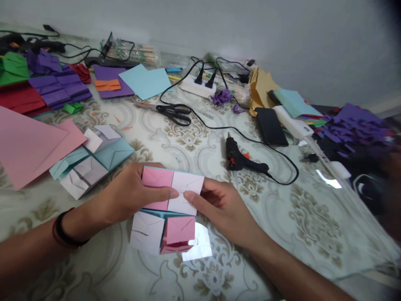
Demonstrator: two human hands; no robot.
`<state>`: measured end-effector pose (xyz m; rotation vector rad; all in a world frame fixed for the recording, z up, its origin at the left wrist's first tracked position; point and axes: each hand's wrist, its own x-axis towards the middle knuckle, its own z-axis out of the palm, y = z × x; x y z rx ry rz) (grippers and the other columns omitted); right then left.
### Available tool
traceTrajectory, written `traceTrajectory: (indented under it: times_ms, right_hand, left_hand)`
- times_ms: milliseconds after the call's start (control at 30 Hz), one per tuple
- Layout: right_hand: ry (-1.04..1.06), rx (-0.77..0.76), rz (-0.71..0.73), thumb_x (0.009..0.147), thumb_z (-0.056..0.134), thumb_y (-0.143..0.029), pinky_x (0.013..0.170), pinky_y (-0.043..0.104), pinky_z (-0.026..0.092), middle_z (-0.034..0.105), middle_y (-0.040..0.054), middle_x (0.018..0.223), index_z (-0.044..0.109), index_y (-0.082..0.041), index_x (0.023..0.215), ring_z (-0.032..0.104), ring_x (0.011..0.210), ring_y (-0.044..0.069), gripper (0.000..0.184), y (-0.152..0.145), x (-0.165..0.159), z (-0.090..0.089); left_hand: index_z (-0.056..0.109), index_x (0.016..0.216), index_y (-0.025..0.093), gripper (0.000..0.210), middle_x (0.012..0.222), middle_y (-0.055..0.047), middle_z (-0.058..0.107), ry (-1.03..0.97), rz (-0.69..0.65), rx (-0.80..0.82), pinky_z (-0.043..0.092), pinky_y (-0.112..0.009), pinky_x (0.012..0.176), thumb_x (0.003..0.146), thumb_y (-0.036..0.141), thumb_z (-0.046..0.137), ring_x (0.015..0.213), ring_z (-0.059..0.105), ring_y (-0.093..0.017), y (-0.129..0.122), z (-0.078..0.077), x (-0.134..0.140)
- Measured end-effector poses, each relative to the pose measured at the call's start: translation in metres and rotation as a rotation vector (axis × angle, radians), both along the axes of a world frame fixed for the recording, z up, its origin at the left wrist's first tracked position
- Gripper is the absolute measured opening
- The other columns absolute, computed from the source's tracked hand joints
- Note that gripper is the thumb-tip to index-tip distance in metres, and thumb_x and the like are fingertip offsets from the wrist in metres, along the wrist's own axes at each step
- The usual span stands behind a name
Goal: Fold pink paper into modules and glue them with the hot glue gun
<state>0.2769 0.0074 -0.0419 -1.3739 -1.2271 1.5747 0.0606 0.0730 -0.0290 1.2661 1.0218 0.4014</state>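
Observation:
A folded paper piece [147, 229] with pink and white squares on a light blue backing is held between my two hands, just above the table. My left hand [133, 190] grips its upper left, the thumb lying across the pink and white squares. On the upper right white square, the thumb of my right hand [224, 205] presses down, its fingers behind the edge. Both thumb tips nearly meet. The lower right pink flap stands partly raised. Left of my hands lies a similar paper piece [115, 154] in light blue and white.
A black glue gun [239, 156] lies right of centre, its cord looping toward a white power strip [197, 85]. Black-handled scissors [175, 113], pink sheets [34, 146], purple folded papers [61, 88] and a dark phone [271, 126] surround the work. The table's edge runs down the right.

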Motion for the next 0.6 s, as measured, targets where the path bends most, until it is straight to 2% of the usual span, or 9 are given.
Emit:
traceTrajectory:
  times_ms: [133,233,367,467,533,600]
  right_hand:
    - [0.047,-0.02,0.023,0.093,0.074,-0.045,0.068,0.028,0.053,0.066,0.0005,0.082,0.069,-0.021,0.092,0.063,0.074,0.015,0.025,0.0,-0.002,0.002]
    - [0.063,0.001,-0.022,0.093,0.076,-0.044,0.064,0.025,0.051,0.062,-0.0021,0.078,0.067,-0.022,0.095,0.06,0.07,0.014,0.024,0.003,0.001,0.005]
    - [0.047,0.159,-0.17,0.098,0.072,-0.041,0.062,0.024,0.048,0.063,-0.003,0.074,0.067,-0.022,0.09,0.059,0.064,0.012,0.021,0.009,0.014,0.003]
    - [-0.004,0.265,-0.267,0.1,0.069,-0.041,0.067,0.026,0.049,0.066,-0.0013,0.074,0.068,-0.022,0.08,0.06,0.066,0.013,0.028,0.013,0.024,0.002]
    - [-0.047,0.281,-0.249,0.104,0.062,-0.046,0.068,0.028,0.05,0.067,0.0008,0.078,0.07,-0.021,0.081,0.061,0.069,0.014,0.035,0.013,0.026,0.003]
    - [-0.051,0.225,-0.145,0.105,0.058,-0.052,0.069,0.029,0.051,0.069,0.0022,0.084,0.072,-0.021,0.09,0.063,0.072,0.016,0.037,0.012,0.023,0.005]
  left_hand:
    - [0.079,0.087,0.018,0.023,0.083,-0.003,0.082,0.063,0.032,0.045,0.059,-0.026,0.061,0.079,0.039,0.082,0.074,0.076,-0.022,-0.002,0.0,-0.001]
    - [0.08,0.088,0.017,0.024,0.081,-0.003,0.082,0.081,0.041,0.066,0.058,-0.025,0.058,0.078,0.039,0.083,0.07,0.075,-0.021,-0.003,0.0,-0.001]
    - [0.081,0.087,0.017,0.023,0.083,-0.005,0.082,0.079,0.015,0.057,0.061,-0.028,0.061,0.079,0.039,0.082,0.073,0.076,-0.023,-0.004,-0.001,-0.002]
    - [0.081,0.09,0.018,0.024,0.086,-0.004,0.083,0.058,0.041,0.051,0.061,-0.028,0.063,0.08,0.039,0.083,0.077,0.077,-0.023,-0.004,-0.005,-0.002]
    - [0.08,0.088,0.018,0.024,0.088,-0.004,0.083,0.015,0.066,0.04,0.061,-0.027,0.066,0.082,0.041,0.083,0.08,0.077,-0.023,-0.004,-0.008,-0.003]
    - [0.077,0.085,0.018,0.025,0.086,-0.002,0.081,-0.039,0.109,0.033,0.059,-0.026,0.066,0.083,0.041,0.084,0.079,0.076,-0.021,-0.004,-0.009,-0.003]
